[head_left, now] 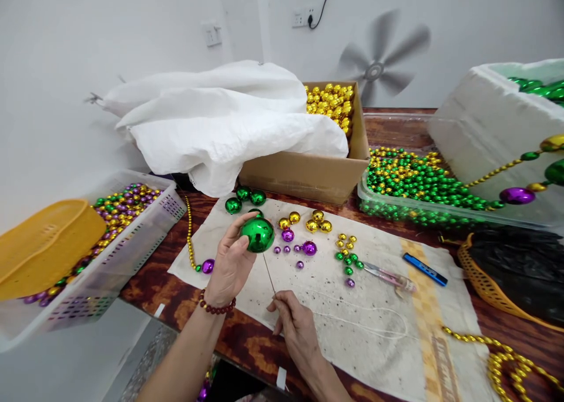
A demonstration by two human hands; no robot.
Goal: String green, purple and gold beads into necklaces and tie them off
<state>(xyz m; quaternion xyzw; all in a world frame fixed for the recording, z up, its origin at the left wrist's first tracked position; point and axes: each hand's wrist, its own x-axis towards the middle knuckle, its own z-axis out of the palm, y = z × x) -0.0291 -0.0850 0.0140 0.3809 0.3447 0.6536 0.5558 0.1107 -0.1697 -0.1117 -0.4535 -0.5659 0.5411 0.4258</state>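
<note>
Left hand (231, 267): our grip holds the large green ball (258, 235) with thumb and fingers, above the cloth (343, 355).
Right hand (293, 317): our grip pinches the thin needle (268, 274); it reaches the ball's underside, but whether inside, we cannot tell.
Cloth: right of the ball, we see the loose purple beads (309, 248).
Desk (240, 338): at its far side, we have the cardboard box (304, 178).

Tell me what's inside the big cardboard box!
Lots of shiny gold balls show at the right end of the cardboard box. A white cloth covers the rest, so I can't see what is underneath it or below the top balls.
</note>
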